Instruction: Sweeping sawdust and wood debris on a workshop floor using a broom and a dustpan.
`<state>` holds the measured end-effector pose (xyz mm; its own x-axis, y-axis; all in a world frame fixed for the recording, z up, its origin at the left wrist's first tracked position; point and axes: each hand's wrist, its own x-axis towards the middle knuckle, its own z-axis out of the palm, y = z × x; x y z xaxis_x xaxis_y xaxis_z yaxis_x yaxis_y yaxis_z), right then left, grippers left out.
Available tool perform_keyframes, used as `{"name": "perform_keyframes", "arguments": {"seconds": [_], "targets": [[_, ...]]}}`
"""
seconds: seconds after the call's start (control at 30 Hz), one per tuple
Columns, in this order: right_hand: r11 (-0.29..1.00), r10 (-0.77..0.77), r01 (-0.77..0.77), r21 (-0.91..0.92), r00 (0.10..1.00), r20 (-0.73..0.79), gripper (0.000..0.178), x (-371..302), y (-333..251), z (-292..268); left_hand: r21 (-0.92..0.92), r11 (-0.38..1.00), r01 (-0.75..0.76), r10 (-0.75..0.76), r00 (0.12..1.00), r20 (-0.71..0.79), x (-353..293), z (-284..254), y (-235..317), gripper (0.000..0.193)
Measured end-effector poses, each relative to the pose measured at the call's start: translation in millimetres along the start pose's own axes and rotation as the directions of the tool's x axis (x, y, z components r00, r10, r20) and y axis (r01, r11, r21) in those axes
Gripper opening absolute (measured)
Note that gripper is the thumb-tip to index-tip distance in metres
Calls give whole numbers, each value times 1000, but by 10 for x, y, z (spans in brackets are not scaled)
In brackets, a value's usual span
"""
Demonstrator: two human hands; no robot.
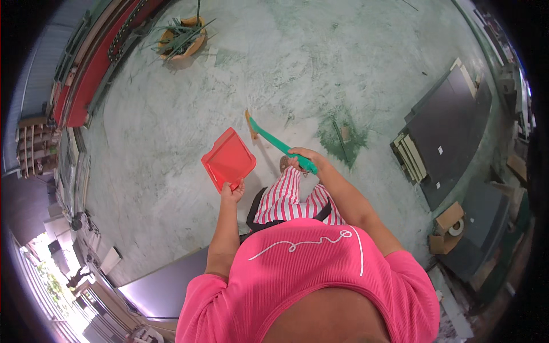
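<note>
My left hand (231, 191) is closed on the near edge of a red dustpan (230, 159), whose wide pan tilts away from me over the floor. Closed round the green handle of a hand brush (273, 140) is my right hand (306, 157). The brush slants up and to the left, and its yellowish-brown bristles (251, 124) end just beyond the pan's far right corner. Bristles and pan are apart. Whether the bristles touch the floor I cannot tell.
A worn, stained greenish concrete floor (189, 97) spreads around me. A yellow basin (184, 39) full of green strips stands far left. Dark panels (449, 131) are stacked at right, near a cardboard box (447, 228) with a tape roll. A thin rod (342, 143) lies on a dark green patch.
</note>
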<state>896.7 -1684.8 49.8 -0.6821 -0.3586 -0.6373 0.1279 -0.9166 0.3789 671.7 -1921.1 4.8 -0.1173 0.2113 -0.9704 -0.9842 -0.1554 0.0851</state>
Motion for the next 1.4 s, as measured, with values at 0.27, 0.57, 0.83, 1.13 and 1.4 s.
{"name": "perform_keyframes", "arguments": {"seconds": [0.27,0.57,0.83,1.13,1.4], "targets": [[875,-397,426,-229,903,162,31,-390,-86,-769,239,971,1,-13,999,48,122,491,334,32],[761,-522,511,400,848,-91,29,-1223,1054,-1427,423,894,147,-133,989,-63,426,961,252,31],[387,-729,863,324,502,-466,28,-1625,2540,-1766,488,839,239,-242,969,-60,413,1147,-27,34],[17,-480,977,213,194,-856,23,-2042,2933,-3011,681,716,153,-152,986,-61,-221,1413,-496,35],[-181,-302,927,327,264,-916,15,-2773,2779,-4628,714,696,76,-138,990,28,-845,1265,-1096,41]]}}
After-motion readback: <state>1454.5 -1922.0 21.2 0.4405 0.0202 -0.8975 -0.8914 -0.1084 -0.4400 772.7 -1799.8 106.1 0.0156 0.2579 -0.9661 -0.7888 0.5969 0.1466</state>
